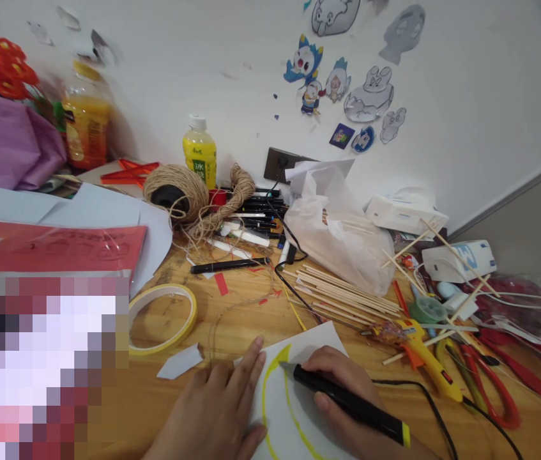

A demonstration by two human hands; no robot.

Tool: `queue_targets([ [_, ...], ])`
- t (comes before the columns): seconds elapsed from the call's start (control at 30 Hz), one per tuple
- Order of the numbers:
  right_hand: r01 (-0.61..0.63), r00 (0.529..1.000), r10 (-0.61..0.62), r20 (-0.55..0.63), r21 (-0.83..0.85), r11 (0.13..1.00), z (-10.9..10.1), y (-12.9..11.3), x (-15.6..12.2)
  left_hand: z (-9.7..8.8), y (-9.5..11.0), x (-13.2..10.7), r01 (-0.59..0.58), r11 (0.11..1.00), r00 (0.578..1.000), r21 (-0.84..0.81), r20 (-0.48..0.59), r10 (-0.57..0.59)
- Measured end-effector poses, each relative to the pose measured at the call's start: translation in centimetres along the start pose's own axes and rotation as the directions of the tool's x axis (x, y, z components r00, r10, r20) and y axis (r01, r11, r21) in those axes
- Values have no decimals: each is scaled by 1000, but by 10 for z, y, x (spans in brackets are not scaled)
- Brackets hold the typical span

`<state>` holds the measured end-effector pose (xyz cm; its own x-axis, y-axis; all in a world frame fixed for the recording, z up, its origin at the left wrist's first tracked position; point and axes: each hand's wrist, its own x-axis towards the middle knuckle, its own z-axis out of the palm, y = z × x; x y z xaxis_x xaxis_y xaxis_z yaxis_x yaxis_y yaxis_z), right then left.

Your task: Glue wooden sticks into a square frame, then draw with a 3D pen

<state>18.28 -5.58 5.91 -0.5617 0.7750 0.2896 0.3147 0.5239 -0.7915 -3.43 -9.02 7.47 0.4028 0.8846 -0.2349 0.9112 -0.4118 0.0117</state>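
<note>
My right hand [335, 380] grips a black marker [354, 404] with a yellow end. The marker's tip touches a sheet of white paper [325, 338] near the top of a yellow curved outline [265, 399] that looks like a crescent. Part of the crescent's upper point is coloured in yellow. My left hand [215, 406] lies flat on the paper's left side, fingers stretched out and holding nothing. Just beyond it rests a small white paper scrap [181, 361]. The lower part of the sheet runs out of view.
Left of the paper lies a yellow tape roll [192, 319]. Wooden sticks [347, 292] and a white plastic bag [327, 223] are behind. A yellow glue gun [435, 367] and red-handled scissors [474, 377] lie right. Twine [188, 185] and a yellow drink bottle [199, 147] stand near the wall.
</note>
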Motion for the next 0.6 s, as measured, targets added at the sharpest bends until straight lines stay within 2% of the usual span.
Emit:
queue_targets([
  [0.1,26,999,-26,42,2,1000,0,-1,1,1,0,-1,-8,1000,1000,15,3,8],
  [0.2,7,999,-6,-46,6,1000,0,0,1,1,0,-1,-13,1000,1000,16,0,13],
  [0.33,14,1000,-14,6,17,1000,0,0,0,1,0,0,-16,1000,1000,16,-11,17],
  [0.47,-17,998,17,-54,-2,1000,0,1,-1,1,0,0,-8,1000,1000,25,-9,8],
  [0.6,-34,999,34,-18,3,999,1,3,-3,2,1,0,-6,1000,1000,-1,-19,6],
])
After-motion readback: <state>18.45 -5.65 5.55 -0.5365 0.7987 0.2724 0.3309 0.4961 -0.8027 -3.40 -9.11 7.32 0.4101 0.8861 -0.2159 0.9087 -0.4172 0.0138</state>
